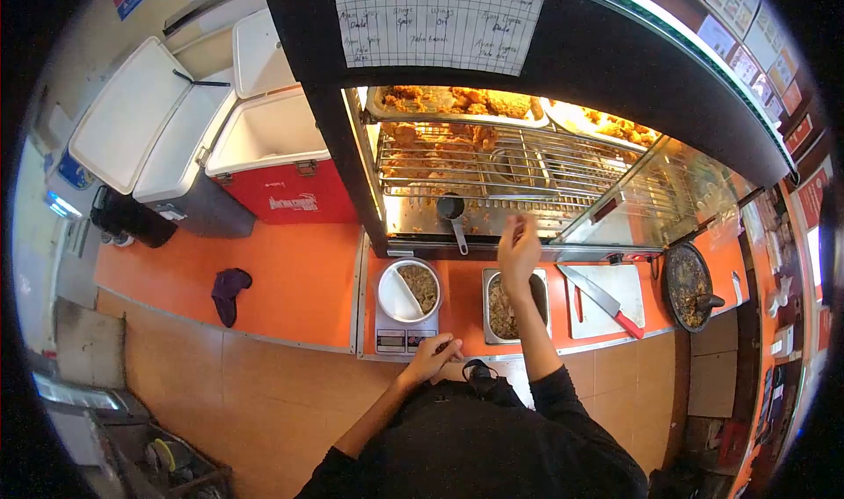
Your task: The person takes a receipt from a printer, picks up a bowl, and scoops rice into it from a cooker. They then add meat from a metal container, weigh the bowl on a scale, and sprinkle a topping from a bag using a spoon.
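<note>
My left hand (433,356), fingers curled in, is just in front of a digital scale (390,337); I see nothing in it. A round white bowl (397,295) sits on the scale, one half bare white, the other holding a greenish-brown chopped mix (420,286). My right hand (519,246) is raised at the lower edge of the lit warmer, its bent fingers slightly apart with nothing visible in them. Below that forearm stands a metal container (489,334) of a similar mix (501,313). A black-cupped measuring scoop (451,207) rests in the warmer, handle outward.
Fried food (505,103) fills trays above wire racks (440,169). A knife (598,297) with a red handle lies on a white cutting board (626,281). Right of it are a stone mortar (686,275) and pestle. Left stand an open red cooler (286,191) and a dark cloth (229,295).
</note>
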